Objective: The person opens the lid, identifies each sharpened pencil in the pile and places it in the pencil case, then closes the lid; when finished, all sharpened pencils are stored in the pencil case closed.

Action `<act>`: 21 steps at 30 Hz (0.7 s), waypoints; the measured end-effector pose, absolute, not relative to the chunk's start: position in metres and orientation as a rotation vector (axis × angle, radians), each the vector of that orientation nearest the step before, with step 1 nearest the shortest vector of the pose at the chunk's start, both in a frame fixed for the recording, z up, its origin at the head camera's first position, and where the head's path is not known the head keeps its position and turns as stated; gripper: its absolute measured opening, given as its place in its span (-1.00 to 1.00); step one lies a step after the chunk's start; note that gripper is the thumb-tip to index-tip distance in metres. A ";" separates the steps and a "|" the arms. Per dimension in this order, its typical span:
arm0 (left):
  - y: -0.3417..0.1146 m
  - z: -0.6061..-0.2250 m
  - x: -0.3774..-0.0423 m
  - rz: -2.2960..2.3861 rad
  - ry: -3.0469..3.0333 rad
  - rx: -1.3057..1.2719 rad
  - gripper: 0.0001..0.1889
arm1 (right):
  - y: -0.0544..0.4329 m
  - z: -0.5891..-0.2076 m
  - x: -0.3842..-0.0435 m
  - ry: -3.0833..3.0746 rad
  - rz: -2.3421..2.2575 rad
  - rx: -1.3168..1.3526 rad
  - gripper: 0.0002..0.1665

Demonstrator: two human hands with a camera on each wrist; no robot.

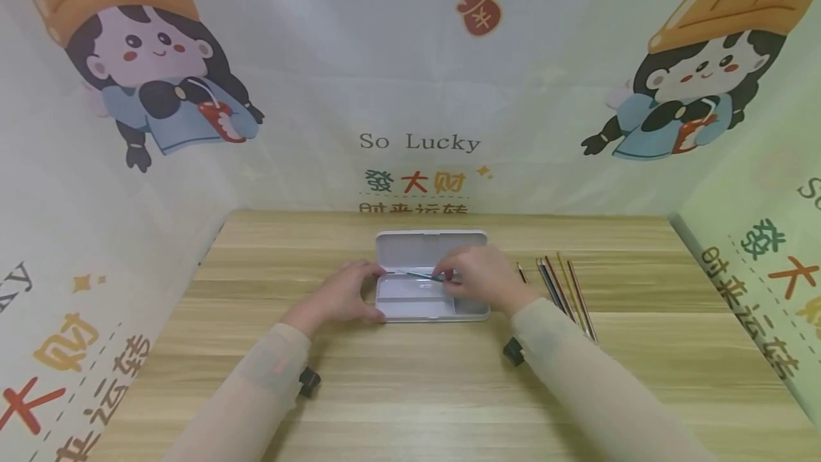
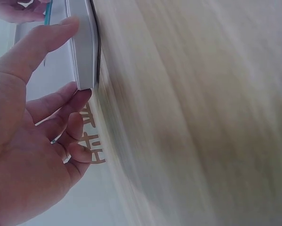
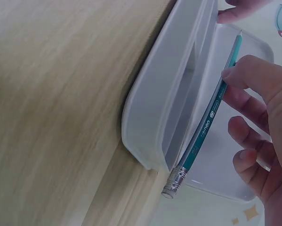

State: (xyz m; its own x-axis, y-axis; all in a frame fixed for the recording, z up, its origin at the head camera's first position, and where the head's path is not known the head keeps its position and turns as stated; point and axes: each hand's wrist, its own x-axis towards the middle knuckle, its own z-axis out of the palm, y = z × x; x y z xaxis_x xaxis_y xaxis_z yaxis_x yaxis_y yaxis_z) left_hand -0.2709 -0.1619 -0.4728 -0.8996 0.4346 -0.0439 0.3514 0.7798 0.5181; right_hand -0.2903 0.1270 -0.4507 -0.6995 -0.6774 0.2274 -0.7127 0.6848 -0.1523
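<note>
A white pencil case (image 1: 432, 319) lies on the table with its lid (image 1: 410, 252) raised at the back and its inner compartments showing. My left hand (image 1: 343, 293) holds the case's left end, thumb at the front corner and fingers at the rear. Between thumb and fingers, my right hand (image 1: 481, 273) pinches a teal pencil (image 3: 209, 117) with a silver ferrule and an eraser end. The pencil lies slantwise over the open case, its point toward the left. In the right wrist view, the eraser end sticks out past the case's right end.
Several pencils (image 1: 573, 294) lie on the wooden table (image 1: 410, 405) to the right of the case, partly hidden by the right sleeve. A short dark pencil (image 1: 522, 273) lies closer to the right hand. Printed cloth walls (image 1: 308, 91) enclose the table's back and sides.
</note>
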 end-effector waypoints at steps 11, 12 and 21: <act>-0.161 -0.473 -0.275 0.744 2.823 0.635 -0.11 | 0.113 -0.454 -0.294 -2.745 0.278 1.210 -0.76; -0.161 -0.473 -0.275 0.743 2.825 0.640 -0.11 | 0.111 -0.454 -0.294 -2.741 0.279 1.223 -0.76; -0.162 -0.474 -0.274 0.755 2.815 0.643 -0.11 | 0.101 -0.463 -0.299 -2.790 0.326 1.297 -0.77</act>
State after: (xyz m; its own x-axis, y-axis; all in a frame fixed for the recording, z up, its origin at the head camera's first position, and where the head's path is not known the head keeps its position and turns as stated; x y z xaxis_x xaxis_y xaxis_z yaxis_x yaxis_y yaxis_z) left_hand -0.2739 -0.1622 -0.4737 -0.8955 0.4434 -0.0386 0.3646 0.7805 0.5079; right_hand -0.2986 0.1012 -0.4630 -0.6476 -0.7506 0.1311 -0.7606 0.6265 -0.1703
